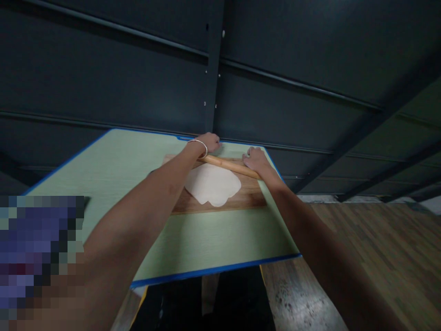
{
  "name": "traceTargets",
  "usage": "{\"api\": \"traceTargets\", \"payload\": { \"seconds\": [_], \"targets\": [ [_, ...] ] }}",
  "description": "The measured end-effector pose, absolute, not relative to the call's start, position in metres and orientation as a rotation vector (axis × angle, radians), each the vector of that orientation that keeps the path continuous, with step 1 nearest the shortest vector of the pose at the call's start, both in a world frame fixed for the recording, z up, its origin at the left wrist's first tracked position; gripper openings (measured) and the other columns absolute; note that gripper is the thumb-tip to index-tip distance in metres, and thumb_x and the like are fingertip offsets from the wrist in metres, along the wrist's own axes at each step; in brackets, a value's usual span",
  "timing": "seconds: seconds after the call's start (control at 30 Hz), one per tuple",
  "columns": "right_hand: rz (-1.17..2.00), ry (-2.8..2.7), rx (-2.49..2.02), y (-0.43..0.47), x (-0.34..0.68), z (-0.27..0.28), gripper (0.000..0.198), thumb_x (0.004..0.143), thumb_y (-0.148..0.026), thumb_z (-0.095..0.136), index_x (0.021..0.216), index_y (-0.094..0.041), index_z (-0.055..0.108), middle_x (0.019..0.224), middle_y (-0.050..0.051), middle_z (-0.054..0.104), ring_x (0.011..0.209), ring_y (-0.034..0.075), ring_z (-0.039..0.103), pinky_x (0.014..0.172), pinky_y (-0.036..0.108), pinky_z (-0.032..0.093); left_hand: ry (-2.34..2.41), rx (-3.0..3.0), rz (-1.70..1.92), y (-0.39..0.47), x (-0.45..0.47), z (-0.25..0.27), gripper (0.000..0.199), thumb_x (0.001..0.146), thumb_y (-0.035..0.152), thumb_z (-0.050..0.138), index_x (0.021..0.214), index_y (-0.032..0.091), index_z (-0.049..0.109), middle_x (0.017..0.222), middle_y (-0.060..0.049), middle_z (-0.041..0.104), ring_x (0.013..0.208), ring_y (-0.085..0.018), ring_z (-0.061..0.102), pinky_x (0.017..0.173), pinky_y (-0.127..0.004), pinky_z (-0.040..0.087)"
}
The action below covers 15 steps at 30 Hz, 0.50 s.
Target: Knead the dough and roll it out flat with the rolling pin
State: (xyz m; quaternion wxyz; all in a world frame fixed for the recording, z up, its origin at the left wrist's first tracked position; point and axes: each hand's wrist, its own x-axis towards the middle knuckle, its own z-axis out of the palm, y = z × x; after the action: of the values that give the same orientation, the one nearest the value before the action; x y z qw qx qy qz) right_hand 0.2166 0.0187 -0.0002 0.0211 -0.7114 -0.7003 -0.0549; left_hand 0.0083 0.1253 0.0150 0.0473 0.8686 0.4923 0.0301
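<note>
A pale wooden rolling pin [231, 165] lies slantwise across the far part of a flat, white sheet of dough [213, 186]. The dough has an uneven, lobed near edge and rests on a brown wooden board [251, 200]. At the pin's left end is my left hand [208, 141], with a bracelet at the wrist and the fingers bent forward past the pin. My right hand [255, 160] is over the pin's right end, its fingers curled beyond it. Both hands bear on the pin; their palms and its ends are partly hidden.
The board lies on a light green table [213, 239] with blue edging. A dark panelled wall [155, 82] stands right behind the table. Wooden flooring [379, 234] shows to the right. A blurred-out purple patch [34, 243] covers the lower left.
</note>
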Motion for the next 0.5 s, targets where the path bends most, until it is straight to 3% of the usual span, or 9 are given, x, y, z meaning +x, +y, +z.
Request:
{"api": "traceTargets", "payload": {
  "seconds": [0.2, 0.5],
  "targets": [
    [-0.178, -2.017, -2.224, 0.011, 0.213, 0.000, 0.040, 0.102, -0.032, 0.041, 0.112, -0.007, 0.070, 0.116, 0.023, 0.070, 0.105, 0.029, 0.066, 0.090, 0.033, 0.045, 1.516, 2.642, 0.105, 0.125, 0.008, 0.016, 0.062, 0.095, 0.056, 0.037, 0.122, 0.015, 0.075, 0.120, -0.017, 0.073, 0.110, -0.027, 0.068, 0.092, -0.030, 0.049],
    [-0.240, -2.033, -2.236, 0.009, 0.214, -0.007, 0.037, 0.103, -0.029, 0.040, 0.114, -0.006, 0.067, 0.114, 0.023, 0.070, 0.105, 0.030, 0.065, 0.089, 0.034, 0.045, 1.576, 2.555, 0.138, 0.117, 0.009, 0.022, 0.087, 0.094, 0.075, 0.023, 0.125, 0.011, 0.073, 0.121, -0.021, 0.072, 0.116, -0.033, 0.066, 0.101, -0.036, 0.047]
  ]
}}
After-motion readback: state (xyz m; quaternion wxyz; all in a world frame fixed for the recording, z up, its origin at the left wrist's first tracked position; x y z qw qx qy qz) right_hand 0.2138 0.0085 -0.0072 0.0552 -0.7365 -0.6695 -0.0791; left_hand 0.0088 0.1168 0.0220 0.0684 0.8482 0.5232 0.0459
